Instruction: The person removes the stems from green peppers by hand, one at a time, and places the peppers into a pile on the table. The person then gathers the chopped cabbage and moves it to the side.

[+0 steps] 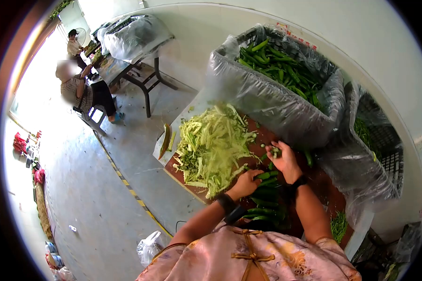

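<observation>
My left hand (245, 183) is closed at the upper end of a row of green peppers (266, 203), its fingertips against the nearest ones. My right hand (282, 159) is just to the right, palm turned up and fingers curled around small green pieces (276, 152). The peppers lie side by side on the brown board (326, 187) between my forearms. Left of my hands spreads a large heap of shredded pale green vegetable (213, 143). A few small green bits lie between the heap and my right hand.
A plastic-lined crate (276, 100) of green peppers stands beyond the board, with a second lined crate (377, 154) to its right. At the upper left, one person sits on a stool (94, 118) near a table (115, 70); another person is behind. A white bag (149, 247) lies lower left.
</observation>
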Demonstrator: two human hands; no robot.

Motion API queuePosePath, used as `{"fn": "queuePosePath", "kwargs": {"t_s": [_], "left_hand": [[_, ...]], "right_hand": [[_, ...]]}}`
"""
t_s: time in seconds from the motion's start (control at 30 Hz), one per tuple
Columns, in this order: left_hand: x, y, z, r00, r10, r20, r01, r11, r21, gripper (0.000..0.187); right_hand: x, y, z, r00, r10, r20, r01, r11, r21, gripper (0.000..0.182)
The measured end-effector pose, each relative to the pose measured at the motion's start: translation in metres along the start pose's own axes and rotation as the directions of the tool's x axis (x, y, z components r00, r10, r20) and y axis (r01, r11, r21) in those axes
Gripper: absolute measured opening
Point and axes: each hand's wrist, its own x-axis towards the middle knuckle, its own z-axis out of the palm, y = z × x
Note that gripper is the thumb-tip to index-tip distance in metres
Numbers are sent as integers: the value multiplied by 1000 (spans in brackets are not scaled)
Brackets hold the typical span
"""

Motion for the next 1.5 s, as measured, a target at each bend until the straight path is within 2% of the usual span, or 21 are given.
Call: {"fn": "queuePosePath", "kwargs": {"t_s": [0.07, 0.1, 0.13, 0.17, 0.2, 0.23, 0.3, 0.43, 0.5, 0.53, 0.63, 0.7, 0.8, 0.93, 1.07, 1.17, 1.23, 1.27, 1.4, 1.43, 1.5], "left_hand": [[5, -6, 0, 1000, 25, -1, -25, 999, -36, 37], [7, -9, 2, 999, 52, 2, -52, 996, -68, 37], [11, -13, 4, 994, 107, -15, -108, 990, -90, 38], [12, -19, 6, 995, 96, -19, -98, 991, -94, 38], [9, -8, 2, 993, 117, -24, -118, 992, -47, 37], [8, -2, -1, 990, 138, -24, -138, 990, 1, 38], [9, -4, -3, 993, 120, 5, -120, 993, -2, 39], [16, -9, 5, 981, 190, -27, -190, 982, -15, 37], [16, 0, 2, 994, 92, 55, -89, 995, -40, 35], [17, 4, 1, 991, 129, 36, -129, 991, -22, 34], [18, 25, -3, 980, 195, 29, -195, 981, 14, 35], [21, 35, -2, 979, 189, 73, -192, 981, 38, 35], [30, 29, 8, 925, 365, 105, -379, 874, 304, 38], [25, 25, 20, 884, 446, 139, -448, 727, 520, 41], [22, 24, 15, 874, 394, 285, -484, 762, 430, 42], [18, 29, 13, 895, 361, 263, -442, 799, 408, 42], [14, 32, 13, 915, 333, 229, -400, 829, 390, 43], [13, 34, 13, 917, 357, 178, -398, 847, 353, 43], [5, 74, 18, 842, 538, -42, -479, 780, 402, 41], [4, 85, 20, 839, 543, -32, -488, 778, 396, 41], [1, 103, 21, 787, 618, 2, -572, 727, 380, 44]], "right_hand": [[28, 8, 25, 999, 39, 19, -39, 999, 12, 28], [53, 19, 21, 925, -261, 277, 376, 739, -559, 35], [58, 27, 32, 723, -289, 628, 671, 74, -738, 43], [58, 35, 38, 728, -279, 626, 667, 80, -740, 43], [32, 36, 65, 899, -205, 387, 419, 660, -624, 44], [18, 38, 80, 979, 27, 203, 21, 973, -229, 46], [26, 46, 67, 980, -48, 194, 92, 970, -226, 37], [23, 22, 20, 986, -100, 136, 134, 955, -264, 22], [7, -4, -8, 982, -99, 159, 139, 955, -263, 21], [-7, -18, -19, 976, -214, 49, 216, 898, -382, 22], [-25, -61, -89, 836, -520, -176, 237, 630, -739, 29], [-36, -74, -123, 491, -871, 0, 93, 53, -994, 36], [-62, -77, -128, 620, -782, -63, -74, 21, -997, 46], [-39, -53, -149, 572, -814, 104, -51, -161, -986, 51], [-34, -56, -149, 603, -797, 19, -59, -68, -996, 48], [-44, -55, -151, 568, -802, 183, -2, -224, -975, 38], [-79, -49, -133, 671, -741, -14, 279, 270, -921, 27], [-91, -42, -128, 601, -797, 58, 390, 229, -892, 21], [-152, -27, -91, 642, -735, 219, 401, 78, -913, 27], [-166, -24, -77, 685, -684, 249, 407, 77, -910, 25], [-175, -14, -63, 634, -650, 420, 536, -23, -844, 24]]}}
